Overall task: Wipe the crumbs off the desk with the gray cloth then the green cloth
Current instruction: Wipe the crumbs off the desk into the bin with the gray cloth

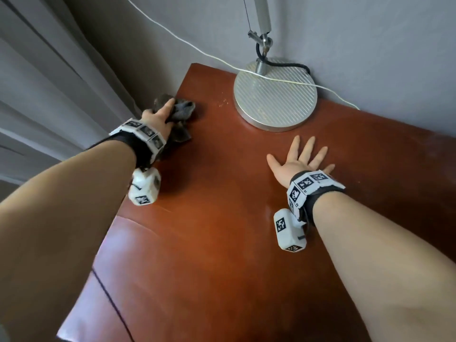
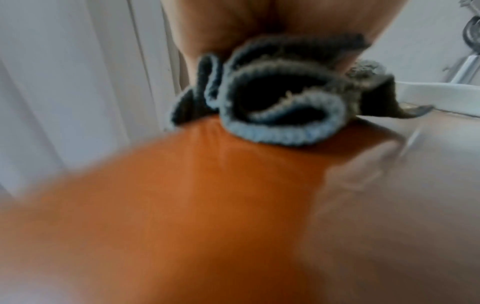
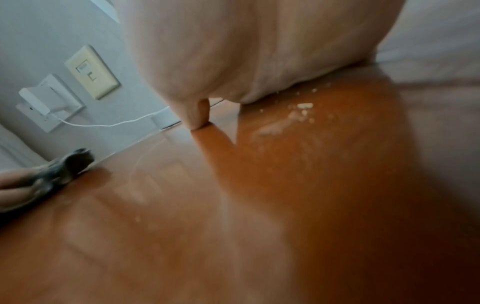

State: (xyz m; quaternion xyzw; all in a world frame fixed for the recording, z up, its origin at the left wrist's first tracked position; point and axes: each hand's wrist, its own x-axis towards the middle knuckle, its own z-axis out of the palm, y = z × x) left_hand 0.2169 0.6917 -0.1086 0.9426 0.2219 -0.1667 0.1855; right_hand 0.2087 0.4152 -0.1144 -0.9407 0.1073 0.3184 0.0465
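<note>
We look down on a reddish-brown wooden bench [image 1: 222,218] set against a gray wall [image 1: 357,45], with pale curtains [image 1: 49,70] hanging to the left. Near the bench's far edge stands the round, ribbed metal base of a lamp [image 1: 275,95], its pole rising upward; a thin white cable [image 1: 197,49] crosses the wall and drapes over the base. Our two bare forearms reach in from below, each wrist wearing a band of black-and-white markers. Our left hand [image 1: 160,114] is at the far left edge of the bench, fingers curled around the gray cloth [image 1: 181,112], which is bunched and pressed on the wood; the left wrist view shows its folded hem resting on the surface. Our right hand [image 1: 299,160] lies relaxed in front of the lamp base, fingers spread and straight, palm down on the wood, holding nothing. Small pale crumbs [image 1: 223,103] are scattered on the bench between the cloth and the lamp base, and the right wrist view shows more crumbs just beside the right hand. In that view a wall socket [image 3: 49,102] holds a white plug
</note>
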